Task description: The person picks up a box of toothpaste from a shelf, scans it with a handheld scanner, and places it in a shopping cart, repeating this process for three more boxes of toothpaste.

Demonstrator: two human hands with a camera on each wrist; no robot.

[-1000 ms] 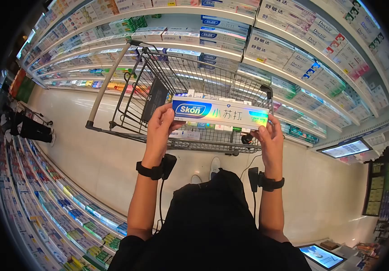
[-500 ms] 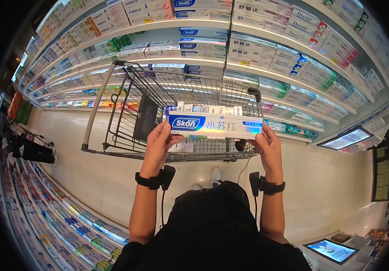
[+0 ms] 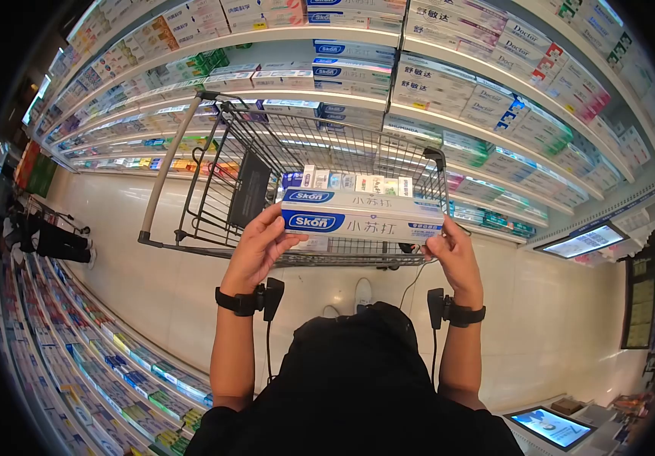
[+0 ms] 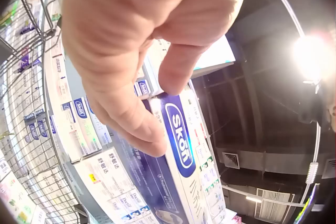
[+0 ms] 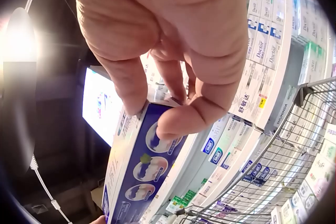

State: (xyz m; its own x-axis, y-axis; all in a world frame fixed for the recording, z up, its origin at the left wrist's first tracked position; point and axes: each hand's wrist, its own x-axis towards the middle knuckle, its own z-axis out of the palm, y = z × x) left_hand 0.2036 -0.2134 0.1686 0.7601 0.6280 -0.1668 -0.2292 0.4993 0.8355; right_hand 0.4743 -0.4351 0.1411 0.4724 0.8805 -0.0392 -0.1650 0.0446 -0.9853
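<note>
A long white and blue Skon box [image 3: 377, 227] is held level in front of the body, its front and top faces both showing in the head view. My left hand [image 3: 257, 243] pinches its left end, thumb and fingers on either side of the box [image 4: 181, 150] in the left wrist view. At the other end my right hand [image 3: 458, 262] grips the box [image 5: 134, 155], fingertips on its dark blue face with tooth pictures in the right wrist view. Behind it, a metal shopping cart [image 3: 259, 260] holds several small upright boxes [image 3: 348, 182].
Shelves of boxed goods [image 3: 350, 95] run beyond the cart, with more shelving [image 3: 107, 342] at the lower left. A person in dark clothes [image 3: 61, 242] stands at the far left. Lit screens [image 3: 551, 428] are on the right side, and pale floor [image 3: 540, 304] lies between.
The box has tilted, so its printed top face now shows above the front. Both hands have shifted slightly lower in the view than one second ago, still holding its ends.
</note>
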